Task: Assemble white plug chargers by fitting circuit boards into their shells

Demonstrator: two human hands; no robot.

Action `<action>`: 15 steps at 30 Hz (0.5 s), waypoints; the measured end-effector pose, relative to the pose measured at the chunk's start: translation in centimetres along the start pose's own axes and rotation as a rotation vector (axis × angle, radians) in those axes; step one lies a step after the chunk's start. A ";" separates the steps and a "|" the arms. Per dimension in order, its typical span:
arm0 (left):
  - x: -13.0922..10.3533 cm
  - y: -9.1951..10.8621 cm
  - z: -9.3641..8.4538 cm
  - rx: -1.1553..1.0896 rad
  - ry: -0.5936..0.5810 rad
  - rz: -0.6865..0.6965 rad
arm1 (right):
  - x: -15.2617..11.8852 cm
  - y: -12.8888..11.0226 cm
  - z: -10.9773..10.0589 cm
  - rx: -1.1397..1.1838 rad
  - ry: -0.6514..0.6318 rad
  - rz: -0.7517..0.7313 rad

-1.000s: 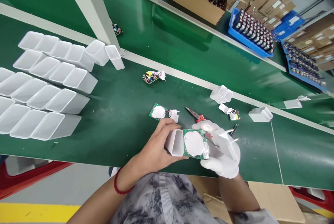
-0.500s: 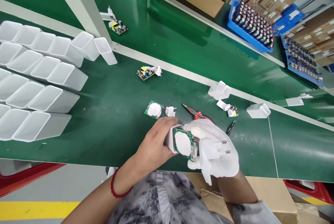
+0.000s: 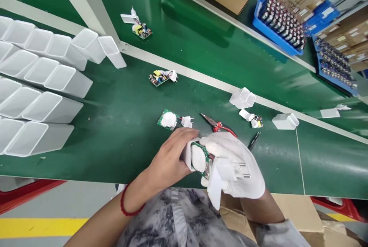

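My left hand (image 3: 170, 158) is clasping the case (image 3: 187, 155) near the desk's (image 3: 115, 143) front edge, my gloved right hand (image 3: 244, 162) is gripping the plug (image 3: 225, 168), the board (image 3: 199, 157) is sitting partly inside the case, and the pliers (image 3: 219, 126) are lying just beyond

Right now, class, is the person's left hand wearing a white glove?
No: the left hand is bare, while the white glove is on the right hand.
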State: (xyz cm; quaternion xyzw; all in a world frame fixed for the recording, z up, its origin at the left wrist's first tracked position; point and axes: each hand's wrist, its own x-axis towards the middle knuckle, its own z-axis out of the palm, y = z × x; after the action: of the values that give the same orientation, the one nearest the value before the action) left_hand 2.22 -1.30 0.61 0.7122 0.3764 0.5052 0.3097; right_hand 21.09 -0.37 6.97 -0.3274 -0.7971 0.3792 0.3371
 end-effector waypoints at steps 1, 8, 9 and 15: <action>0.0 0.0 0.0 -0.001 0.001 0.001 | 0.0 0.0 0.0 -0.004 -0.003 -0.002; 0.2 0.0 -0.3 -0.012 -0.058 -0.018 | 0.5 -1.0 -0.4 -0.110 -0.043 0.074; 0.2 0.0 -0.3 -0.015 -0.059 -0.018 | 0.7 -1.3 -0.4 -0.121 -0.041 0.083; 0.4 0.3 -0.4 -0.003 -0.036 0.000 | 1.4 -2.2 0.2 -0.274 -0.060 0.074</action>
State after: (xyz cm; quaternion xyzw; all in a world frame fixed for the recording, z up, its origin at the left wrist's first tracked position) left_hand 1.97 -1.07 1.18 0.7208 0.3702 0.4927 0.3173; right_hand 19.57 -0.44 9.11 -0.3881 -0.8385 0.2886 0.2510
